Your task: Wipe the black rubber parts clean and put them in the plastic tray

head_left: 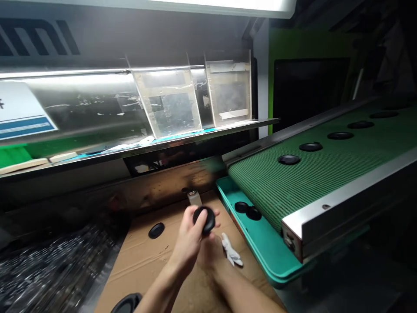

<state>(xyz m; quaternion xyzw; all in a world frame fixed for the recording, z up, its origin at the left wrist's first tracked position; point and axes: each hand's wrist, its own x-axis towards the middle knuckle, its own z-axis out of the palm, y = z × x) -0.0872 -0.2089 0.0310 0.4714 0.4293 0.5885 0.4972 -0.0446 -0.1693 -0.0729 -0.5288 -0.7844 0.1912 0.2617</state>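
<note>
Forearms enter from the bottom edge, both bare, meeting over the cardboard sheet [146, 261] that covers the counter. Dark curved part [127, 303] sits at the bottom edge just left of the left forearm, only partly in frame.

Left hand [189, 237] has its grip clamped on a black round cap [204, 219], fingers wrapped over its left rim. Right hand [210, 252] is mostly hidden behind the left one; cannot tell whether its grip is apart or together, or whether it touches the cap.

Cap: matte black, disc-shaped, thick rounded rim, held tilted above the cardboard, about mid-frame, near the teal tray.

Around it:
- second black cap [157, 230] flat on the cardboard, left of the hands, apart from them
- white crumpled cloth or glove [231, 252] just right of the hands
- small whitish bottle [194, 198] upright behind the hands, against the back panel
- teal tray [260, 248] to the right, two black caps [247, 210] in it, touching each other
- green conveyor belt [325, 169] above the tray, overhanging it, a row of black caps [289, 159] spaced along it
- clear plastic dividers [169, 102] on the shelf above
- blurred dark pile [52, 269] at lower left, contents unclear
</note>
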